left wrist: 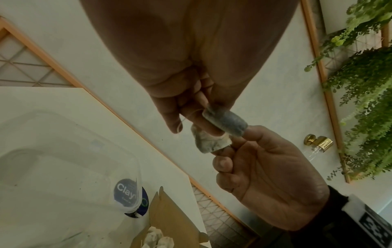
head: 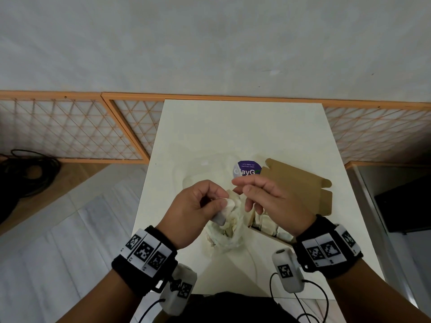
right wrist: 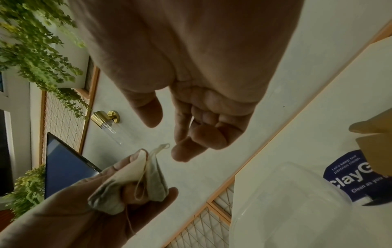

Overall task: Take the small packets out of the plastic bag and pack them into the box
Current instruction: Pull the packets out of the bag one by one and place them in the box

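Observation:
My left hand pinches two small whitish packets above the crumpled plastic bag, which lies on the table with more packets inside. In the left wrist view the two packets stick out between the thumb and curled fingers, a thin string trailing from them. My right hand hovers just right of them with fingers loosely curled and holds nothing. In the right wrist view its fingertips are a short gap from the packets' string loop. The brown cardboard box stands open under my right hand with several packets in it.
A clear plastic container with a purple round sticker lies on the white table behind the hands. The box lid leans open to the right. A lattice screen and dark cables are off the table to the left.

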Tool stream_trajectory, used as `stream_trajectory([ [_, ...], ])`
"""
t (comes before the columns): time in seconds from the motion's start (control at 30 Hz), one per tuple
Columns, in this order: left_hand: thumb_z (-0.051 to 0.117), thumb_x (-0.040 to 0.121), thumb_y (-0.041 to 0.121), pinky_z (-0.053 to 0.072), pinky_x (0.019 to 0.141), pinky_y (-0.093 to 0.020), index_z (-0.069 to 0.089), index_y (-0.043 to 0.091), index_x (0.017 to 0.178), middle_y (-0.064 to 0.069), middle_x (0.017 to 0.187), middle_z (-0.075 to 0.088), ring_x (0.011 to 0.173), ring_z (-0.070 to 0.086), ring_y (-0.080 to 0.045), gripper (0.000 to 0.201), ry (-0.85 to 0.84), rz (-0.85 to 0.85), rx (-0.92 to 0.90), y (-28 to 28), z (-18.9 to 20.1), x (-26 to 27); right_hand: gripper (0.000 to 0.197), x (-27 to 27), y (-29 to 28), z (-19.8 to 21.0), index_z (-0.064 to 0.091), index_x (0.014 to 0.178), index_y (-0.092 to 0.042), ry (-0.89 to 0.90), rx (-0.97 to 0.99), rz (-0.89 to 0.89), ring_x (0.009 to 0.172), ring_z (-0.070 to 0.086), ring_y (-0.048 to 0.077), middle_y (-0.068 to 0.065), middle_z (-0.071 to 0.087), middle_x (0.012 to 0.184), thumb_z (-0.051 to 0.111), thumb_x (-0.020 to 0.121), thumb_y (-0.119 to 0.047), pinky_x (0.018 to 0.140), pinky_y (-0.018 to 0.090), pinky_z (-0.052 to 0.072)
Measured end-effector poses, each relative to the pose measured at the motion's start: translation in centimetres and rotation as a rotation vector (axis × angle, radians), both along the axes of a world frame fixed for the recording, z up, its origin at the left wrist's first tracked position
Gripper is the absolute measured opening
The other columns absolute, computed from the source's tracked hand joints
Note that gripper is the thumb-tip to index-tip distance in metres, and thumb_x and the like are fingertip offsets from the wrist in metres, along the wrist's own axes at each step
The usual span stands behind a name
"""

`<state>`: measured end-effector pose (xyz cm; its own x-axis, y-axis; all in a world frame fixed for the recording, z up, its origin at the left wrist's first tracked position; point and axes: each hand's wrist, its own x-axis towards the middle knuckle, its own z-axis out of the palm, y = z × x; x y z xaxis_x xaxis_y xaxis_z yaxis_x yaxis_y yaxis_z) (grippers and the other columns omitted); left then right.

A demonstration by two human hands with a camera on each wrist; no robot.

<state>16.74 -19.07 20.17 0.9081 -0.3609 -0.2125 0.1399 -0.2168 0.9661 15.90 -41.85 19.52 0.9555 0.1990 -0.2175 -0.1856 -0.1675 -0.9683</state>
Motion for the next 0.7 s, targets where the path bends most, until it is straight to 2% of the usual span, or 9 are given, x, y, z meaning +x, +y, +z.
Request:
stream_trajectory([
  [0.1, 0.068, 0.098, 0.002, 0.061, 0.073, -0.034, 0.070, 0.013, 0.096, -0.010, 0.081, 0.074, 0.069, 0.075, -0.021, 0.012, -0.036, 0.008, 0.023, 0.0, 0.0, 0.0, 0.021, -0.3, 0.3, 0.0, 0.072, 0.121, -0.021, 0.021, 0.006, 0.034, 0.070, 0.062, 0.007, -0.006, 0.068, 0.081, 0.060, 0.105, -0.016, 0.063, 0.022, 0.047],
  [0.17, 0.068, 0.097, 0.002, 0.060, 0.073, -0.030, 0.071, 0.013, 0.096, -0.010, 0.083, 0.074, 0.070, 0.075, -0.019, 0.012, -0.043, 0.021, 0.016, -0.1, 0.1, -0.1, 0.014, -0.3, 0.5, -0.2, 0.071, 0.113, -0.014, 0.009, 0.032, 0.026, 0.066, 0.060, 0.006, -0.005, 0.067, 0.080, 0.064, 0.102, -0.009, 0.060, 0.017, 0.047],
  [0.23, 0.067, 0.097, 0.001, 0.061, 0.073, -0.030, 0.071, 0.011, 0.096, -0.011, 0.082, 0.076, 0.071, 0.076, -0.023, 0.010, -0.036, 0.023, -0.001, -0.1, 0.4, -0.2, 0.007, -0.4, 0.6, -0.3, 0.070, 0.104, -0.010, 0.006, 0.053, 0.025, 0.063, 0.058, 0.005, 0.000, 0.067, 0.082, 0.068, 0.098, -0.007, 0.059, 0.014, 0.047],
  [0.37, 0.067, 0.097, -0.001, 0.060, 0.070, -0.029, 0.070, 0.009, 0.097, -0.008, 0.081, 0.075, 0.070, 0.077, -0.025, 0.010, -0.013, 0.039, -0.033, 0.0, 0.5, -0.3, 0.003, -0.3, 0.6, -0.7, 0.070, 0.099, -0.010, -0.004, 0.043, 0.002, 0.062, 0.057, 0.006, -0.003, 0.069, 0.078, 0.068, 0.098, -0.008, 0.059, 0.015, 0.047],
  [0.43, 0.068, 0.097, 0.000, 0.060, 0.071, -0.029, 0.070, 0.009, 0.096, -0.007, 0.082, 0.075, 0.070, 0.077, -0.024, 0.010, -0.019, 0.046, -0.022, 0.0, 0.4, -0.4, 0.008, -0.3, 0.4, -0.8, 0.072, 0.099, -0.014, -0.031, 0.004, -0.022, 0.064, 0.058, 0.006, -0.003, 0.069, 0.078, 0.067, 0.099, -0.007, 0.061, 0.017, 0.048],
  [0.53, 0.068, 0.098, 0.002, 0.060, 0.072, -0.028, 0.070, 0.011, 0.095, -0.007, 0.080, 0.076, 0.070, 0.076, -0.022, 0.010, -0.025, 0.042, 0.002, 0.1, 0.5, -0.5, 0.013, -0.2, -0.2, -0.9, 0.074, 0.099, -0.024, -0.118, -0.117, -0.030, 0.073, 0.060, 0.009, 0.001, 0.070, 0.083, 0.067, 0.101, -0.013, 0.067, 0.028, 0.054],
  [0.57, 0.067, 0.098, 0.002, 0.060, 0.072, -0.028, 0.070, 0.011, 0.095, -0.007, 0.079, 0.076, 0.070, 0.076, -0.022, 0.010, -0.024, 0.041, 0.007, 0.1, 0.5, -0.5, 0.013, -0.3, -0.3, -0.8, 0.074, 0.099, -0.025, -0.140, -0.150, -0.033, 0.075, 0.061, 0.010, -0.001, 0.070, 0.083, 0.066, 0.101, -0.015, 0.069, 0.030, 0.054],
  [0.67, 0.067, 0.098, 0.002, 0.060, 0.072, -0.029, 0.070, 0.010, 0.096, -0.011, 0.082, 0.076, 0.071, 0.077, -0.025, 0.009, -0.008, 0.034, 0.005, 0.2, 0.5, -0.6, 0.010, -0.5, -0.4, -0.3, 0.071, 0.098, -0.023, -0.203, -0.213, -0.059, 0.071, 0.057, 0.002, -0.018, 0.065, 0.079, 0.065, 0.102, -0.016, 0.068, 0.020, 0.046],
  [0.7, 0.067, 0.098, 0.003, 0.060, 0.072, -0.029, 0.070, 0.010, 0.097, -0.011, 0.082, 0.076, 0.072, 0.077, -0.025, 0.008, -0.001, 0.031, -0.001, 0.2, 0.5, -0.7, 0.010, -0.6, -0.3, -0.1, 0.070, 0.097, -0.024, -0.226, -0.231, -0.065, 0.070, 0.057, 0.003, -0.021, 0.063, 0.078, 0.065, 0.102, -0.017, 0.067, 0.021, 0.045],
])
